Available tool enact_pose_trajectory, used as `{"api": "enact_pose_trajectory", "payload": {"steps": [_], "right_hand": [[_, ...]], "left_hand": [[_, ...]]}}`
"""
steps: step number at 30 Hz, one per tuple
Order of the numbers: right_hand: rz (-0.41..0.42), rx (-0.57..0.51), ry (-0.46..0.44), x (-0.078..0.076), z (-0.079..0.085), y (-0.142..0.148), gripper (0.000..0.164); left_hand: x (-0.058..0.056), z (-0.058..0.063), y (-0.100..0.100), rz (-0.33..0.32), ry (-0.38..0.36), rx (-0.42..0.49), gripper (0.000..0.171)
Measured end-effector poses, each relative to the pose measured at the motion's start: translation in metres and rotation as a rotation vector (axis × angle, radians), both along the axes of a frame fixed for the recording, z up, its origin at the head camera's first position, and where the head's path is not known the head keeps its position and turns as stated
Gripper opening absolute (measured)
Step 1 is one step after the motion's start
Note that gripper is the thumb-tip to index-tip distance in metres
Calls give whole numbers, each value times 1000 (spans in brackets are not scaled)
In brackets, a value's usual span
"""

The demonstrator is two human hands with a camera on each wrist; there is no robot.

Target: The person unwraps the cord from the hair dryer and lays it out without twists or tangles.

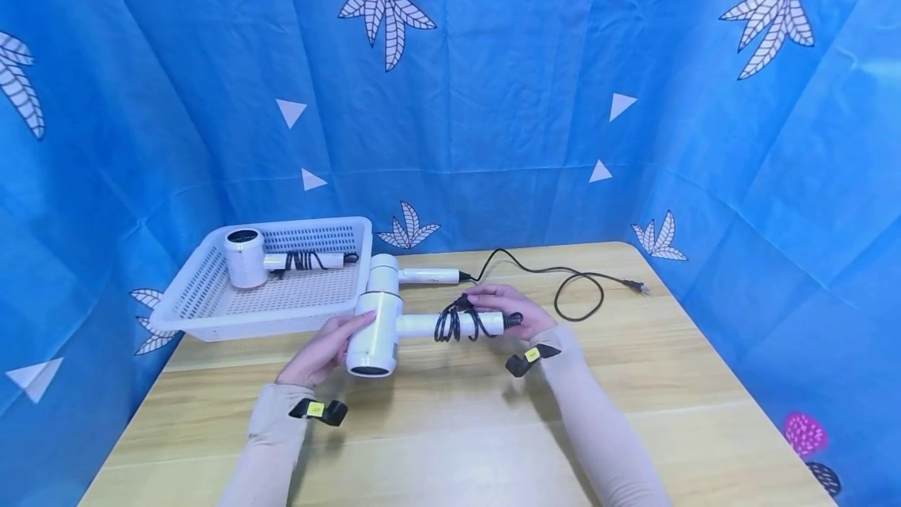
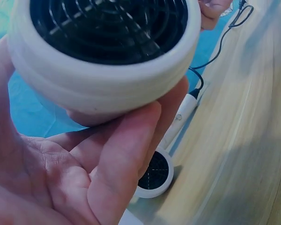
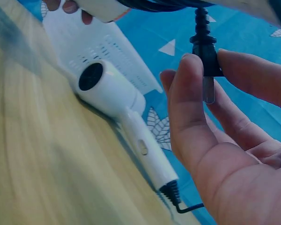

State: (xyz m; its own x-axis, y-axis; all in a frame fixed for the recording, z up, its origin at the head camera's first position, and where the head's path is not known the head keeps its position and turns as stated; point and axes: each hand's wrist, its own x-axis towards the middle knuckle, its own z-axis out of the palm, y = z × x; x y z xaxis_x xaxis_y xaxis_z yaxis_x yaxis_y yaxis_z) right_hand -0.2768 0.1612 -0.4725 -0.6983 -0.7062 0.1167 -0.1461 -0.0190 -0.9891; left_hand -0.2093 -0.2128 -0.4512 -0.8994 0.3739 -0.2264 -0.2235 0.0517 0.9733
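A white hair dryer (image 1: 380, 331) is held above the table, its black cord (image 1: 457, 323) wound round the handle. My left hand (image 1: 331, 350) grips the dryer's barrel, fingers curled under it near the black grille (image 2: 112, 28). At the handle end, my right hand (image 1: 510, 307) pinches the cord's black plug (image 3: 206, 58) between thumb and fingers, its metal prongs pointing down in the right wrist view. Just behind, a second white hair dryer (image 3: 114, 91) lies on the table, partly hidden in the head view by the held one.
A white perforated basket (image 1: 263, 327) stands at the back left. Inside it is another white hair dryer (image 1: 246, 260) with its cord wound round the handle. The second dryer's loose cord (image 1: 542, 268) runs right across the wooden table (image 1: 450, 444). Blue curtains (image 1: 507, 100) surround the table's back and sides.
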Motion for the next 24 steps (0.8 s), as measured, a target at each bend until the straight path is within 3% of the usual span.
{"api": "enact_pose_trajectory", "payload": {"steps": [2,3,9,17,24], "right_hand": [[-122,-36,-342,1,7,-4,33],[-157,-21,-364,1,9,-5,31],[-233,18,-296,0,14,-5,32],[-280,-51,-346,2,25,-4,34],[-301,-53,-293,5,37,-5,27]], "left_hand": [[0,0,0,-4,-3,6,43],[0,0,0,-4,-4,8,44],[0,-2,1,-10,-5,12,48],[0,-3,3,-11,-6,-23,52],[0,0,6,29,-11,-42,58]]}}
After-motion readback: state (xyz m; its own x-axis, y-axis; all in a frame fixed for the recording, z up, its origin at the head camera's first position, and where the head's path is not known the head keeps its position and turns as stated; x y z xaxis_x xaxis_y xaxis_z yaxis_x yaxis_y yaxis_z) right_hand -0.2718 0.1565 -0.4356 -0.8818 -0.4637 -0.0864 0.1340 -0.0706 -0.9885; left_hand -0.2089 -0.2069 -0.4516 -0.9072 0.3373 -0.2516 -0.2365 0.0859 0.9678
